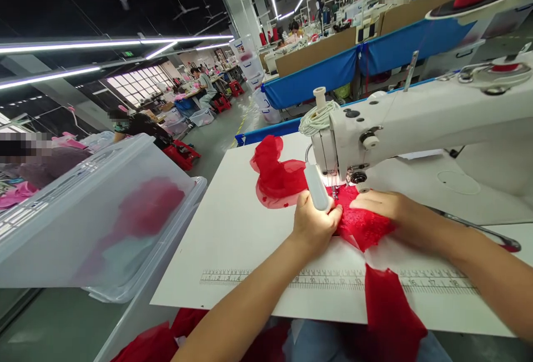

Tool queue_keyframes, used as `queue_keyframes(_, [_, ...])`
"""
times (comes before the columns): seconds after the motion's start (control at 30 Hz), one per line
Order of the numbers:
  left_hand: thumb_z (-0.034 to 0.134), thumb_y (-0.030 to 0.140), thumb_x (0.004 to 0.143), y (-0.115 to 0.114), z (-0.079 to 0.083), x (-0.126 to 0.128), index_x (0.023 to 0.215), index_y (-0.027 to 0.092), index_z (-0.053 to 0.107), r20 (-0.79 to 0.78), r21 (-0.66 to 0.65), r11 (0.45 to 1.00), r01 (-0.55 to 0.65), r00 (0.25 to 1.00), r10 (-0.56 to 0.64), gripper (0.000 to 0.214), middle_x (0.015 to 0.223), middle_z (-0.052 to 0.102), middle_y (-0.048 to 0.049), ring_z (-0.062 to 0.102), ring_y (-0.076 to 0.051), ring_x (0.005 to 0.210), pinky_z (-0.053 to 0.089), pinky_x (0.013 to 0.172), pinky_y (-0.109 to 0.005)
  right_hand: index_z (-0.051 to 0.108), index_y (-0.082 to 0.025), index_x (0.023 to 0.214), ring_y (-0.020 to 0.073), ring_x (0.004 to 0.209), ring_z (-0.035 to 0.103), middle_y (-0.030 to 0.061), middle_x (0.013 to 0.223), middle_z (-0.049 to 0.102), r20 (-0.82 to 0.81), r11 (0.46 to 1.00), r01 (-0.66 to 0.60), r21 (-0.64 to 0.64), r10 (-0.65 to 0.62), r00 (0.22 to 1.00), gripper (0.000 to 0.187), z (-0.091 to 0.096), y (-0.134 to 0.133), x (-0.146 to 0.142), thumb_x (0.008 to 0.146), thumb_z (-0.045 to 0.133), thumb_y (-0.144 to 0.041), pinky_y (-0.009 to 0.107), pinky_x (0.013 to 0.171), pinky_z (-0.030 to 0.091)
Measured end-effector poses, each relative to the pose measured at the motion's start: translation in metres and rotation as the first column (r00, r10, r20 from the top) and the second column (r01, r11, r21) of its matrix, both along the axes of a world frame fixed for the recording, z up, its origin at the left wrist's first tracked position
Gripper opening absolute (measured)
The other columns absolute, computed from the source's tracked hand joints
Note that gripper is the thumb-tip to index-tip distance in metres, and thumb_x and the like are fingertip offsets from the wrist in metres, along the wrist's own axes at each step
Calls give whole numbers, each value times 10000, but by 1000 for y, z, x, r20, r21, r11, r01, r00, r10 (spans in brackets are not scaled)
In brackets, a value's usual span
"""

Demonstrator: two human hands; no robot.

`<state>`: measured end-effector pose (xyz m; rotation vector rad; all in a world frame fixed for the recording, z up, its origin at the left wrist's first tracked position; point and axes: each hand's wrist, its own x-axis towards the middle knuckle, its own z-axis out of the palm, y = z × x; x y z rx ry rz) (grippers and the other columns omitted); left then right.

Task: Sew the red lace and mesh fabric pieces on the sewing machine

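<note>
A piece of red lace fabric lies on the white table under the needle of a white sewing machine. My left hand is closed, pinching the fabric's left edge just in front of the needle, under the machine's small lit lamp. My right hand lies flat on the fabric to the right of the needle, fingers pressed down on it. Sheer red fabric bunches behind the needle, and a red strip hangs over the table's front edge.
A printed ruler runs along the table's front. A clear plastic bin with red fabric inside stands to the left. A coil of white cord sits on the machine head. Other people work at distant tables.
</note>
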<state>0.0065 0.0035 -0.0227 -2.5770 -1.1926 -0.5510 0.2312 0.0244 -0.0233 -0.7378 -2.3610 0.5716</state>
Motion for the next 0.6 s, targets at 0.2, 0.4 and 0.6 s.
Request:
queue_keyframes(0.2, [381, 72, 997, -6, 0, 1, 708, 153, 607, -92, 105, 994, 23, 996, -13, 376, 687, 515, -20, 458, -156, 612, 314, 560, -310, 548, -225, 844, 200, 738, 526, 51, 896, 630, 111, 984, 0, 180, -20, 994, 279, -13, 0, -2, 790, 414, 14, 317, 638, 408])
queue_keyframes(0.4, [485, 69, 964, -13, -1, -3, 1037, 112, 689, -131, 200, 979, 30, 991, -3, 222, 831, 659, -72, 574, -166, 637, 457, 569, -302, 464, -233, 824, 201, 703, 464, 38, 814, 568, 115, 963, 5, 271, -38, 993, 243, -14, 1, -3, 772, 427, 1, 312, 590, 357])
queue_keyframes(0.6, [524, 51, 922, -14, -6, -7, 1027, 109, 704, -125, 217, 976, 34, 992, -7, 216, 878, 709, -134, 620, -198, 674, 461, 509, -297, 445, -230, 814, 207, 732, 473, 58, 844, 577, 233, 970, 24, 240, -82, 969, 269, -3, -4, -3, 776, 410, 34, 321, 611, 377])
